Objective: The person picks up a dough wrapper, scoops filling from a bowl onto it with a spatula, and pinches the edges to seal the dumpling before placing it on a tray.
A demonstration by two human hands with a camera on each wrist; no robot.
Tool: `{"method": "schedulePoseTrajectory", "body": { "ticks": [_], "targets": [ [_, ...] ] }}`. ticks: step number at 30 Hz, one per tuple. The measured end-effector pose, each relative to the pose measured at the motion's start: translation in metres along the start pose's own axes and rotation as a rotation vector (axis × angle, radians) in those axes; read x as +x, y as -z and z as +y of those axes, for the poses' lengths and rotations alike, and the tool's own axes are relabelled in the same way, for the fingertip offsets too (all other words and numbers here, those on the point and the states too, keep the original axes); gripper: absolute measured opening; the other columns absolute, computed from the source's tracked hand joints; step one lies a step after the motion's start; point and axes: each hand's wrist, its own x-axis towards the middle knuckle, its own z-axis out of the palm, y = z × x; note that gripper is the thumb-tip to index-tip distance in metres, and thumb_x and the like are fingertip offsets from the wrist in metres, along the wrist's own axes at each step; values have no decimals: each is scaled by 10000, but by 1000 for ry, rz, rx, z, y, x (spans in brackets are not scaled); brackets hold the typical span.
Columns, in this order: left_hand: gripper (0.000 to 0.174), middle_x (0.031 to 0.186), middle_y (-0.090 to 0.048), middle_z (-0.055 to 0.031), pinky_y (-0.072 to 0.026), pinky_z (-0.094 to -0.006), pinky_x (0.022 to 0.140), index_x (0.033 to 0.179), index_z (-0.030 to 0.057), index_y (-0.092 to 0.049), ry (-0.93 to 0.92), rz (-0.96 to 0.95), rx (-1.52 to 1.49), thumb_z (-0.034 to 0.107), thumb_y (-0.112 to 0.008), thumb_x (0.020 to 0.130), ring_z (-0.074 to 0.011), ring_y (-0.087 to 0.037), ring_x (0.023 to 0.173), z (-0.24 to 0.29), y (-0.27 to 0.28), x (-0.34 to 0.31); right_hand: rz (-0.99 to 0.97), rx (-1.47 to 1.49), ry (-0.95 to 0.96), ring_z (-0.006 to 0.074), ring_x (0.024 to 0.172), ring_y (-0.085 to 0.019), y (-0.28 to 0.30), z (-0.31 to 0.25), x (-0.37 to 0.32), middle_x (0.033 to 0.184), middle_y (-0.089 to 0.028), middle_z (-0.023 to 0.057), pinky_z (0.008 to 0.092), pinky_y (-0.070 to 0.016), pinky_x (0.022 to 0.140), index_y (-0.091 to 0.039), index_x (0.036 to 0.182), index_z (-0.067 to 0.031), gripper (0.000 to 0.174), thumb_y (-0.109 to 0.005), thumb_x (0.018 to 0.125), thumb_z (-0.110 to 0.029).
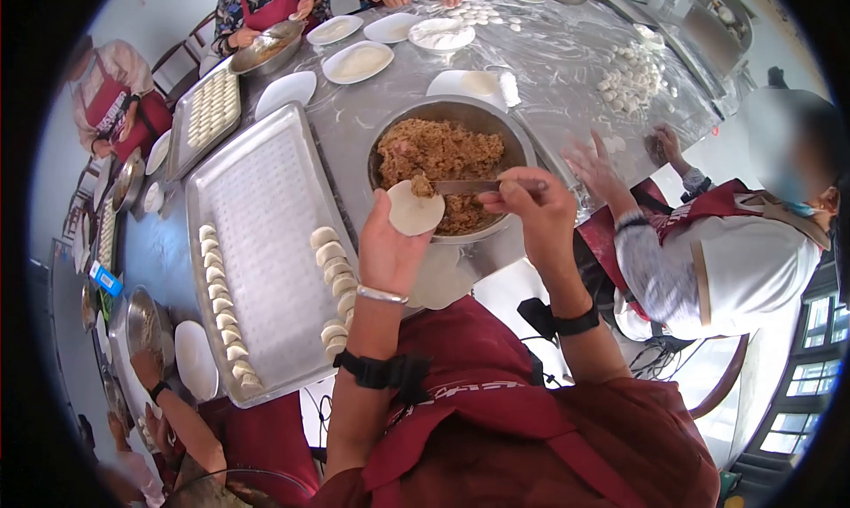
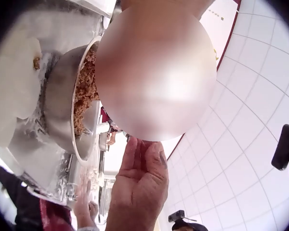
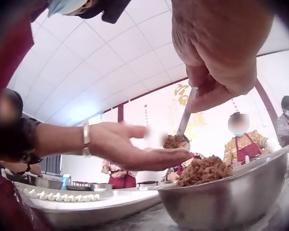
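Observation:
My left hand (image 1: 390, 258) lies palm up, its fairly straight fingers carrying a round, pale dough wrapper (image 1: 416, 216). With thumb and fingertips, my right hand (image 1: 542, 214) pinches a thin flat metal spatula (image 1: 465, 187) near its end. A lump of brown filling (image 1: 422, 186) is at the spatula's tip, right over the wrapper's upper edge. Both hands are at the near side of a steel bowl (image 3: 221, 204) holding more minced filling (image 1: 443, 145). In the left wrist view a large blurred disc hides the wrapper and spatula tip, while the right hand (image 2: 139, 185) shows below.
Left of the bowl lies a metal tray (image 1: 266, 189) with rows of dumplings (image 1: 335, 264) along both sides. More flat wrappers (image 1: 438, 282) lie by the table's near edge. White plates (image 1: 359, 62) stand farther back. A person (image 1: 717, 233) works close on the right.

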Motion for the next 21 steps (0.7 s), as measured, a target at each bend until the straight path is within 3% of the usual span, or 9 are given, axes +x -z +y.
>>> {"method": "schedulePoseTrajectory", "body": {
  "ticks": [1, 4, 5, 8, 12, 13, 16, 17, 21],
  "targets": [
    [451, 1302, -580, -151, -409, -448, 1083, 1295, -6, -499, 15, -20, 6, 364, -410, 1053, -297, -543, 1218, 0, 4, 3, -17, -60, 44, 249, 816, -720, -7, 2, -9, 901, -693, 146, 302, -590, 721, -656, 1017, 46, 129, -624, 892, 37],
    [461, 1283, -587, -156, -417, -450, 1068, 1283, -12, -501, 4, -16, 6, 376, -404, 1053, -297, -553, 1197, 2, 4, 3, -208, -723, 667, 244, 842, -707, -9, 6, -24, 903, -691, 130, 305, -570, 691, -675, 1026, 12, 199, -671, 829, 39],
    [470, 1283, -586, -158, -418, -449, 1066, 1281, -16, -500, 6, -7, 18, 382, -401, 1053, -301, -553, 1196, 3, 5, 1, -270, -706, 667, 257, 848, -693, -12, 9, -31, 925, -691, 116, 323, -556, 674, -695, 1023, -31, 252, -700, 777, 26],
    [469, 1248, -598, -147, -427, -441, 1050, 1251, -8, -513, 19, 14, 42, 401, -409, 1048, -293, -564, 1170, 8, 7, -3, -414, -670, 656, 263, 843, -689, -15, 10, -44, 955, -696, 100, 325, -557, 689, -704, 997, -39, 247, -702, 762, 39],
    [438, 1190, -618, -119, -435, -428, 1035, 1209, 18, -536, 13, 49, 19, 409, -432, 1042, -267, -578, 1135, 8, 4, -9, -291, -704, 623, 252, 848, -695, -8, -6, -41, 944, -717, 115, 314, -556, 690, -701, 987, -21, 205, -686, 790, 33],
    [440, 1198, -615, -121, -432, -429, 1039, 1214, 16, -534, 8, 61, 11, 407, -430, 1042, -268, -576, 1141, 8, 3, -12, -256, -687, 556, 248, 838, -710, -2, -7, -38, 916, -723, 145, 310, -571, 712, -681, 1016, 16, 155, -664, 863, 9],
    [454, 1226, -602, -130, -419, -430, 1057, 1239, 7, -526, 21, 21, 4, 404, -424, 1045, -269, -558, 1171, 5, 2, -19, -58, -12, -23, 252, 827, -720, -9, -16, -43, 898, -716, 172, 315, -587, 751, -647, 1060, 59, 157, -628, 931, -27],
    [458, 1235, -597, -133, -414, -430, 1062, 1248, 2, -521, 28, 16, 2, 400, -419, 1047, -269, -553, 1179, 3, 2, -22, -50, 23, -60, 252, 826, -723, -10, -15, -41, 907, -704, 192, 321, -601, 757, -615, 1085, 92, 199, -595, 966, -67],
    [476, 1257, -585, -148, -403, -432, 1075, 1281, -24, -501, 47, 10, 21, 383, -400, 1055, -275, -539, 1199, -1, -6, -33, 14, 170, -183, 253, 804, -724, -6, 13, -34, 888, -690, 176, 327, -614, 714, -626, 1039, 68, 187, -602, 957, -98]
  ]
}}
